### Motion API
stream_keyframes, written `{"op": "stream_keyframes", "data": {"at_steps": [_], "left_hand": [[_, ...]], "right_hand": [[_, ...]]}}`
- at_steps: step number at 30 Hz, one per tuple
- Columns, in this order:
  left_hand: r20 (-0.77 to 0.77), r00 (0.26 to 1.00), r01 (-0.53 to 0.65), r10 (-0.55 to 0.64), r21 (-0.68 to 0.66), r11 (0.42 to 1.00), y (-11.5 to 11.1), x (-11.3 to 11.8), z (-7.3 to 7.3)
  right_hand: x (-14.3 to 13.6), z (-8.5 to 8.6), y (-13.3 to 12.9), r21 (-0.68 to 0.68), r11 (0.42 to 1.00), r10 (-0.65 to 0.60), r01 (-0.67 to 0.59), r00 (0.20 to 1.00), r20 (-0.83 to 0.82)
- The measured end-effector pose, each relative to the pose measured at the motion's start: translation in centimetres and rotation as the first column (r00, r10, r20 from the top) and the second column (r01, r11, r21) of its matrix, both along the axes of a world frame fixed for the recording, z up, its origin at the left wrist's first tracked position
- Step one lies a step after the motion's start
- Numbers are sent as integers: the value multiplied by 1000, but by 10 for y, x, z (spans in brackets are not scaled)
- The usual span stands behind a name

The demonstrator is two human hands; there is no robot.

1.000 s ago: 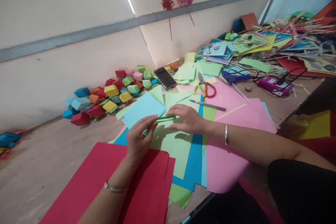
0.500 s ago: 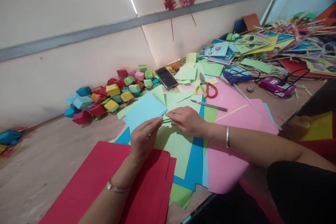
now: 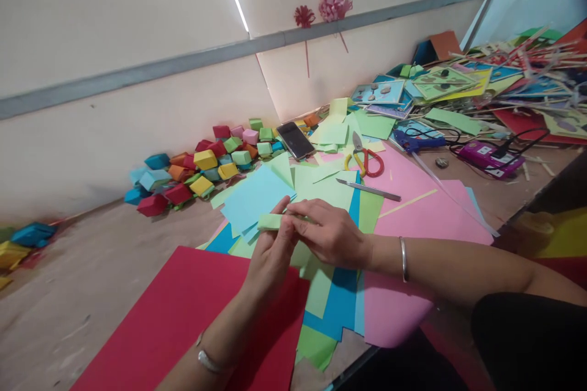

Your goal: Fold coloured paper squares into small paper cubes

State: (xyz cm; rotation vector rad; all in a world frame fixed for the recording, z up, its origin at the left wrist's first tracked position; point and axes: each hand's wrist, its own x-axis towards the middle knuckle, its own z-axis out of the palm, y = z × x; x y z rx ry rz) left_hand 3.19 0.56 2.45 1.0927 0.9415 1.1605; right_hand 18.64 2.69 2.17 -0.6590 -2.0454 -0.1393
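A folded strip of light green paper [image 3: 269, 222] is held between both hands, just above the paper pile. My left hand [image 3: 274, 245] pinches it from below, thumb up against it. My right hand [image 3: 331, 232] grips its right part, fingers closed over it and hiding that end. Under the hands lie light green sheets [image 3: 316, 281], with a stack of light blue paper squares [image 3: 257, 192] just behind. Red sheets [image 3: 183, 311] spread beneath my left forearm. A craft knife [image 3: 368, 189] and scissors with red and yellow handles [image 3: 365, 162] rest beyond my right hand.
Small folded paper boxes [image 3: 202, 162] in many colours heap along the wall, near a phone [image 3: 296, 140]. To the right lie pink sheets [image 3: 413, 226], a blue glue gun [image 3: 419, 142] and a purple power strip [image 3: 490, 159]. Picture cards [image 3: 378, 93] and sticks clutter the back right.
Both hands have lifted the green paper strip off the pile and drawn closer together. The strip is now turned, its left end sticking out past my left thumb. The view has shifted slightly.
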Motion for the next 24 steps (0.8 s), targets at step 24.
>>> {"op": "stream_keyframes", "data": {"at_steps": [24], "left_hand": [[-495,863,237,-99,224,945,4,-18,13]], "right_hand": [[9,9,11,-223,932,239,-287,946,-219]]}}
